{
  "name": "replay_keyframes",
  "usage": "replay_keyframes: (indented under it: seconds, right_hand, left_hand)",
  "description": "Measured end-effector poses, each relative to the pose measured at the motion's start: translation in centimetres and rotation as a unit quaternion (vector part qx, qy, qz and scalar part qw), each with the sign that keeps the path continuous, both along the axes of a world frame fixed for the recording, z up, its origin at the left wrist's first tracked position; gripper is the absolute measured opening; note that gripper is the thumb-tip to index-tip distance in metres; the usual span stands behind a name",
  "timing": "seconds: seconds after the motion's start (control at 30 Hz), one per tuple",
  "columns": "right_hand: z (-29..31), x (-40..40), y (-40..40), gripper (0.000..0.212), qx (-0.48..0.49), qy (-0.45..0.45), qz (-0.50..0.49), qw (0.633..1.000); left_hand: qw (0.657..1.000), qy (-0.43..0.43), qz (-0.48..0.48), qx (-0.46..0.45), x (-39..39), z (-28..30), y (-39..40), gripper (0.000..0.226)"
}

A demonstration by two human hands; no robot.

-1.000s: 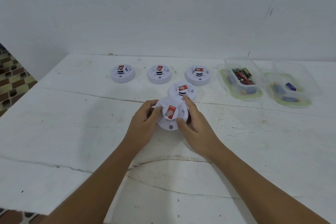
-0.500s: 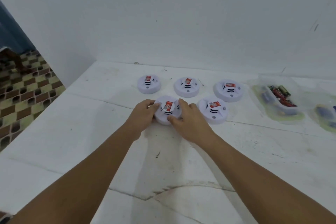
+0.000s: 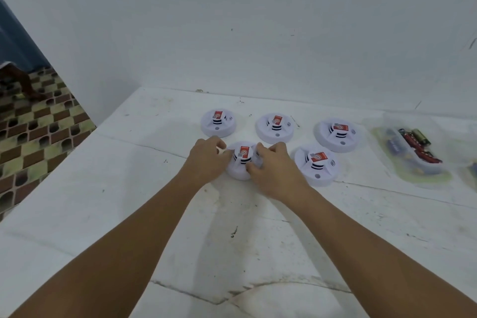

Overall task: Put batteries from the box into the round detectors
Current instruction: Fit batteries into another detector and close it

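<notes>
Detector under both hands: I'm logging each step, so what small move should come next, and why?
Probably let go of the detector. It sits flat beside four others, face up, in a neat group. Both the left hand and right hand grip its sides, and the batteries lie off to the right.

Beyond my hands a plain white wall [image 3: 232, 20] rises behind the scuffed, cracked white table [image 3: 77, 201]. Off to my left, brown-and-green checkered floor tiles [image 3: 36, 131] run toward a dark blue curtain [image 3: 15, 44].
</notes>
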State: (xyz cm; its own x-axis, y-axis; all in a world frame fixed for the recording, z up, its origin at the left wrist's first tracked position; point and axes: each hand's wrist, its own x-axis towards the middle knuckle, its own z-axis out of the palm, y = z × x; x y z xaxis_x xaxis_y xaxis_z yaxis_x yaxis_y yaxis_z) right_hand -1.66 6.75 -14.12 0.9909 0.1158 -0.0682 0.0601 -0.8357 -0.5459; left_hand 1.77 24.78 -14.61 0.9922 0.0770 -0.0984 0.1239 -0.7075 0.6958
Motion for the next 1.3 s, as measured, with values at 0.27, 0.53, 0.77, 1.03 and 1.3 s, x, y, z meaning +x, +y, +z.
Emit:
replay_keyframes:
  seconds: [0.27, 0.53, 0.77, 1.03, 1.3]
  right_hand:
    - [2.3, 1.7, 1.6, 0.049, 0.052, -0.079, -0.018, 0.995]
    - [2.8, 4.3, 2.4, 0.043, 0.090, -0.066, -0.033, 0.993]
    - [3.1, 4.8, 2.5, 0.041, 0.119, -0.085, -0.045, 0.988]
    - [5.8, 3.3, 2.3, 0.036, 0.257, -0.089, -0.011, 0.962]
    - [6.6, -0.9, -0.4, 0.040, 0.325, -0.152, 0.091, 0.929]
  left_hand:
    - [0.987, -0.130, 0.037, 0.080, 4.0, 2.2, -0.3, 0.038]
    - [0.978, 0.039, -0.051, 0.198, 8.9, 2.5, 0.0, 0.078]
    - [0.994, -0.010, -0.028, 0.106, 8.9, 1.8, 2.1, 0.069]
    - [0.921, 0.007, -0.067, -0.385, 2.2, 5.8, 2.1, 0.055]
    - [0.780, 0.043, -0.122, -0.612, -4.5, 7.6, -0.9, 0.046]
